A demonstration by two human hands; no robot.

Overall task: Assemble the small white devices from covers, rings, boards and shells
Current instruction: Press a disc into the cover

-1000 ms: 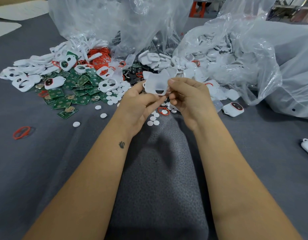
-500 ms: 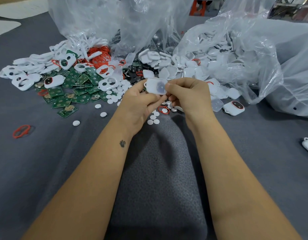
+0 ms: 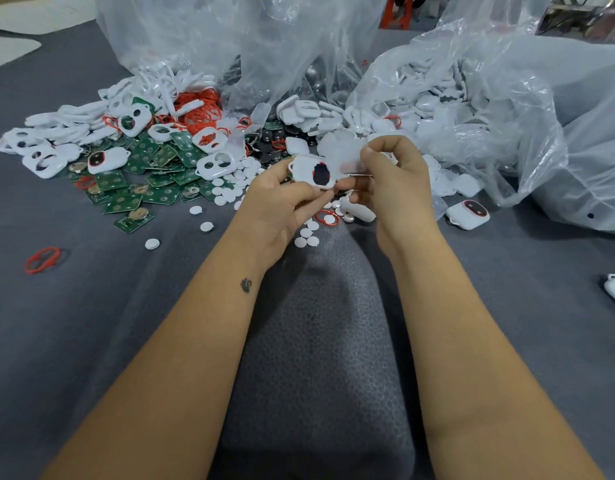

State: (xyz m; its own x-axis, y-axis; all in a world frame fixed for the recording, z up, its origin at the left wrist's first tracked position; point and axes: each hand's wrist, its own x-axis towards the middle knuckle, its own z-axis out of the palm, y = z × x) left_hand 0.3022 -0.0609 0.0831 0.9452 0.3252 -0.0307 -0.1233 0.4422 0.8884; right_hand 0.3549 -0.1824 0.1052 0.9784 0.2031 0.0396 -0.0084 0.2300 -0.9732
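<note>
left hand (image 3: pixel 281 202) grips white device (image 3: pixel 313 172) above table centre, dark window facing us; right hand (image 3: pixel 392 181) pinches translucent film (image 3: pixel 344 154) beside it (peel or cover, we cannot tell). we'd keep device steady, pull film flat, avoid touching window. clear bag (image 3: pixel 472 98) right holds white shells; bag (image 3: pixel 212 39) behind, contents unclear. boards (image 3: pixel 139 174), red rings (image 3: pixel 198 112) loose at left

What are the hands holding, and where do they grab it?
The left hand grips a small white device by its lower left edge. The right hand pinches a translucent film at its right edge.
</note>
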